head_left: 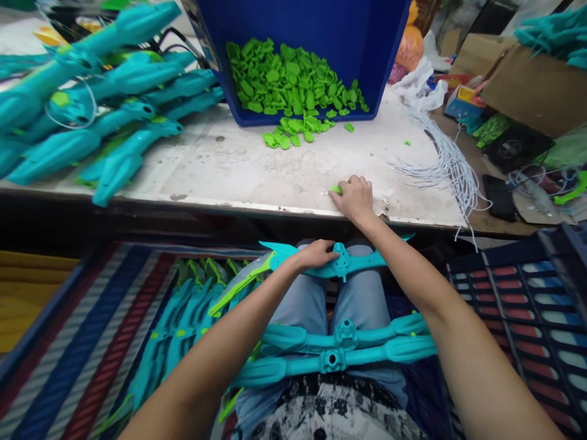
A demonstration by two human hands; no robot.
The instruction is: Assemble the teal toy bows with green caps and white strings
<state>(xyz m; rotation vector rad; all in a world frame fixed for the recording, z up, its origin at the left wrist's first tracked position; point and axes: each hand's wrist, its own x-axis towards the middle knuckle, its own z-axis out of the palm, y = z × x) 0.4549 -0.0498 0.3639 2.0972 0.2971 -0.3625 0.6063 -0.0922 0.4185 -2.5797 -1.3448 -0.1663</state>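
My left hand (317, 254) grips a teal plastic part (355, 263), long and wing-shaped with a round hub, that lies across my knees. A grey and lime-green section (243, 282) shows at that part's left end. On the table's front edge, my right hand (356, 198) is closed with a small green plastic piece (337, 189) at its fingertips. Nearer my body, two more long teal parts (339, 348) rest across my lap. Many similar green pieces (287, 79) fill the bottom of a tipped blue bin (316, 24), and some have spilled out in front of it.
A heap of teal parts (114, 104) covers the table's left end. White strings (452, 165) hang over the edge at right. Several teal parts (178, 330) lie on a striped surface (92, 330) left of me. A dark plastic crate (513, 318) stands at my right.
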